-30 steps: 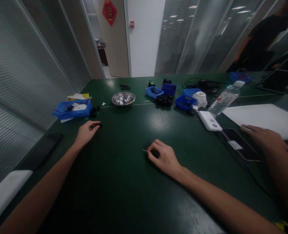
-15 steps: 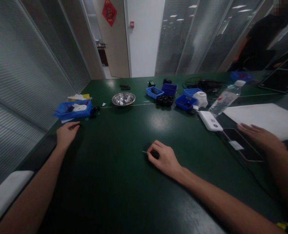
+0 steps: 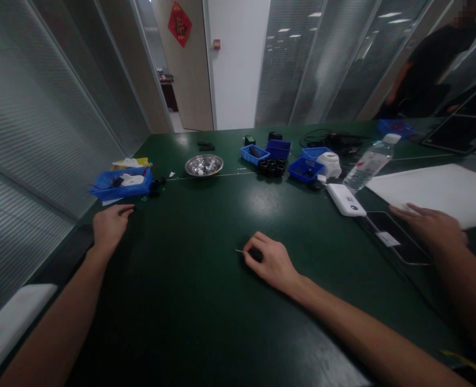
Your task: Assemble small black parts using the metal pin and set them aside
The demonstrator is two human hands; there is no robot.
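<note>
My left hand point(image 3: 107, 226) lies palm down on the dark green table point(image 3: 205, 301), just in front of a blue bin point(image 3: 119, 184) of small parts. Its fingers are curled in, and what is under them is hidden. In the middle of the table my right hand point(image 3: 270, 261) is closed in a pinch on a small dark piece with a thin metal pin point(image 3: 239, 251) that sticks out to the left.
Another person's hand point(image 3: 433, 227) rests by a dark phone point(image 3: 395, 242) and a white sheet point(image 3: 435, 191) at the right. Farther back are a steel bowl point(image 3: 204, 164), several blue bins point(image 3: 304, 169), black rings point(image 3: 272, 167), a water bottle point(image 3: 369, 163), a white device point(image 3: 345, 199). A person in black stands at the far right.
My left hand has slid left from the table's middle-left to just in front of the blue bin. My right hand has kept its pinch in place. The other person's hand has shifted slightly.
</note>
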